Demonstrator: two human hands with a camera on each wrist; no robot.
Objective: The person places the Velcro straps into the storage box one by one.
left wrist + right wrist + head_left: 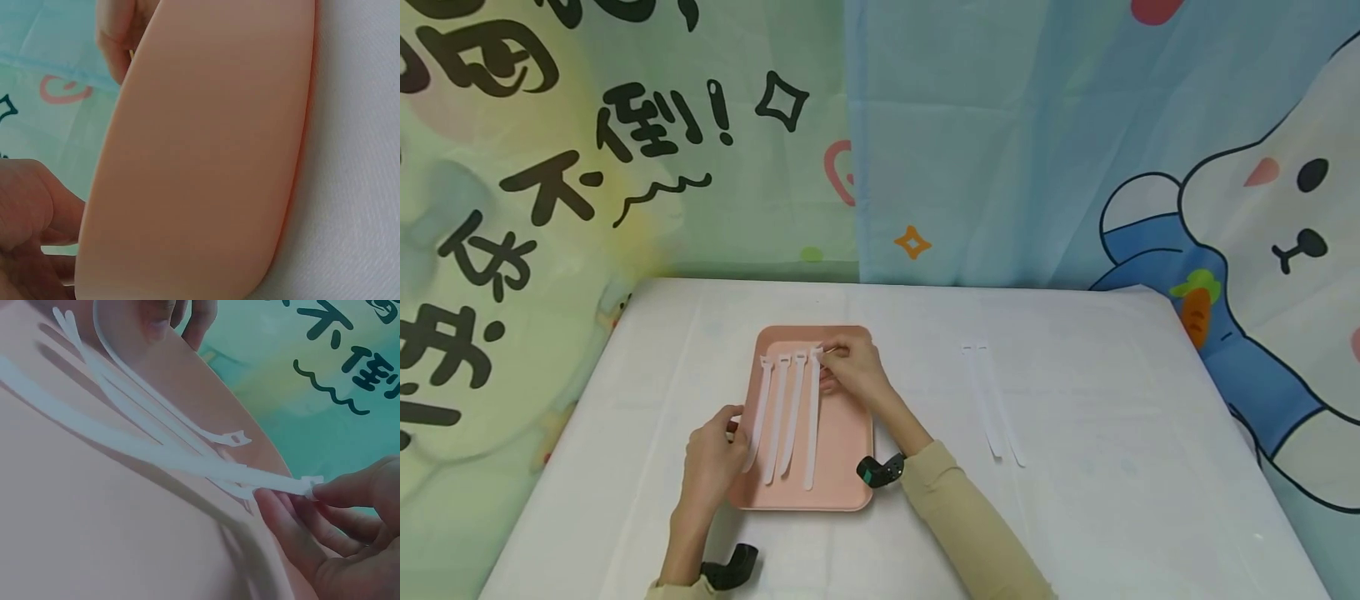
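Observation:
Several white slotted-end straps, like hook-and-loop cable ties, lie lengthwise in a pink tray (842, 450). My right hand (859, 367) pinches the slotted head of the rightmost cable tie (813, 425) between thumb and fingertips near the tray's far end. In the right wrist view, this cable tie (187, 464) is raised at its head and casts a shadow on the tray floor. My left hand (709, 458) holds the tray's left rim, its thumb inside and other fingers outside. The leftmost cable tie (760, 408) runs close beside that hand.
Two more white cable ties (982, 400) lie side by side on the white tabletop (1112, 417), right of the tray. A printed curtain (970, 167) hangs behind the table. Black wrist cameras (880, 472) sit on both wrists.

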